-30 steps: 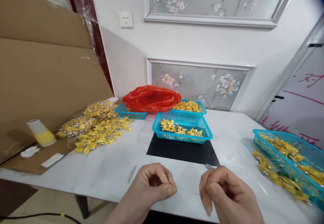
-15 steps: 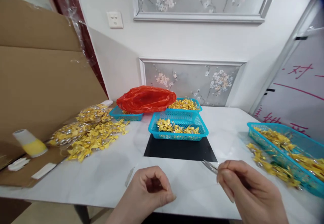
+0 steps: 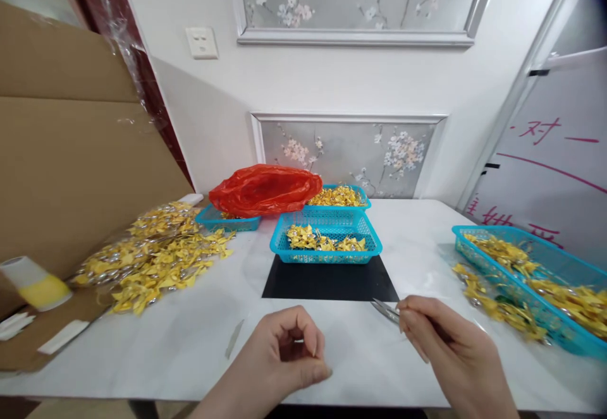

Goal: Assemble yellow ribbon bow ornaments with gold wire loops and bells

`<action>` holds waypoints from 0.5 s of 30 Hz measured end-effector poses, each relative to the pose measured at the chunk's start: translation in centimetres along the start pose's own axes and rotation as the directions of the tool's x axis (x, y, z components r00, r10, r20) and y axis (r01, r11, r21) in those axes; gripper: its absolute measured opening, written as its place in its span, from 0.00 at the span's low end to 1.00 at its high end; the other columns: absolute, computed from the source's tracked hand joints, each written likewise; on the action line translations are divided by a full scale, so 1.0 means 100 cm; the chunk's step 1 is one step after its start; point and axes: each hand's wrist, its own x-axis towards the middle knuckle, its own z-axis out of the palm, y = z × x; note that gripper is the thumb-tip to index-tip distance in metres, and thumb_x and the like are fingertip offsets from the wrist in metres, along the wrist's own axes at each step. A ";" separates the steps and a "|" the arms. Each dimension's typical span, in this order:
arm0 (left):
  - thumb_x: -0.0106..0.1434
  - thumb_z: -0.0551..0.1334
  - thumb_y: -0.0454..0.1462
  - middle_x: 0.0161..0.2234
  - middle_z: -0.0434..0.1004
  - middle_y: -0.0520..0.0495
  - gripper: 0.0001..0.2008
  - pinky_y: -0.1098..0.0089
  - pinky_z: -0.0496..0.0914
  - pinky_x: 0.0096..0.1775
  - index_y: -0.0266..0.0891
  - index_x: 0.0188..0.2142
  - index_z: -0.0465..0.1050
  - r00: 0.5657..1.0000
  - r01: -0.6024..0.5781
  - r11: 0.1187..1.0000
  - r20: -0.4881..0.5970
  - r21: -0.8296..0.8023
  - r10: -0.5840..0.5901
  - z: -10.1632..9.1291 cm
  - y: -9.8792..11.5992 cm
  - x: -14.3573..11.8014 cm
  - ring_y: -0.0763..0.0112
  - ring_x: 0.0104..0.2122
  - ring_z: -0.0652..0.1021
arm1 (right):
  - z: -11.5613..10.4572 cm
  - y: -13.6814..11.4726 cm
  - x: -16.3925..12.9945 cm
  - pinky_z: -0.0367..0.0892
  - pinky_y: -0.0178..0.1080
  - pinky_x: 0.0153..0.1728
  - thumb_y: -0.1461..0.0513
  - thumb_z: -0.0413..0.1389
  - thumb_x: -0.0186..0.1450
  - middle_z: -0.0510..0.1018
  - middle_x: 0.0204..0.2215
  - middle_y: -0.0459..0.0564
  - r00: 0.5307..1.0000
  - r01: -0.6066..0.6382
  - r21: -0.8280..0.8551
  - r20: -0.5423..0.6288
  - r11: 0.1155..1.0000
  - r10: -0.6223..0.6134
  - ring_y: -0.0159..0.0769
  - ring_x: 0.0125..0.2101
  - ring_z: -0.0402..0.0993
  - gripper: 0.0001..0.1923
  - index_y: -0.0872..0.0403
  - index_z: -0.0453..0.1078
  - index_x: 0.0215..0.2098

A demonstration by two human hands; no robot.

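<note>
My left hand (image 3: pixel 289 356) is just above the near part of the white table, its thumb and fingertips pressed together in a pinch. Whatever lies between those fingertips is too small to make out. In my right hand (image 3: pixel 450 340) is a pair of metal tweezers (image 3: pixel 385 310), gripped between thumb and fingers, the pointed tips facing away to the left. Just beyond both hands lies a black mat (image 3: pixel 327 282). On its far part stands a blue basket (image 3: pixel 325 256) with yellow ribbon pieces (image 3: pixel 301 237) and small silvery beads inside.
A plastic-wrapped pile of yellow pieces (image 3: pixel 161 261) lies left. At right stands another blue basket (image 3: pixel 569 318), with yellow pieces (image 3: pixel 497 308) beside it. A red plastic bag (image 3: pixel 265 188) sits over a basket behind. Left are a cone (image 3: pixel 38 286) and cardboard (image 3: pixel 66 172).
The view has turned slightly right, so the surroundings sit further left in the picture. Both hands keep nearly the same pose, the right one still holding the tweezers.
</note>
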 end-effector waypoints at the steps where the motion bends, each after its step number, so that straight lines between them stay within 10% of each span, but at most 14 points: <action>1: 0.51 0.68 0.33 0.24 0.70 0.54 0.10 0.75 0.63 0.26 0.39 0.24 0.66 1.000 -0.022 0.999 -0.006 0.049 0.022 0.000 0.001 0.003 0.76 0.23 0.68 | 0.001 0.002 0.000 0.57 0.32 0.17 0.53 0.58 0.65 0.69 0.20 0.45 0.999 -0.039 0.028 0.015 0.999 0.038 0.28 0.18 0.59 0.13 0.53 0.75 0.30; 10: 0.67 0.62 0.39 0.46 0.77 0.44 0.09 0.56 0.74 0.45 0.36 0.42 0.75 0.879 -0.126 0.793 -0.303 0.596 0.367 -0.068 0.047 0.099 0.60 0.44 0.78 | -0.012 0.010 -0.001 0.54 0.31 0.18 0.52 0.60 0.64 0.68 0.20 0.43 0.979 -0.190 0.275 0.129 0.942 0.160 0.25 0.17 0.57 0.13 0.53 0.73 0.30; 15: 0.67 0.62 0.41 0.52 0.75 0.44 0.15 0.55 0.75 0.45 0.38 0.51 0.72 0.929 0.007 0.538 -0.204 0.843 0.308 -0.103 0.063 0.173 0.56 0.46 0.78 | -0.023 0.003 -0.007 0.53 0.30 0.18 0.48 0.61 0.62 0.65 0.16 0.42 0.946 -0.280 0.231 0.229 0.932 0.228 0.24 0.15 0.55 0.19 0.54 0.73 0.27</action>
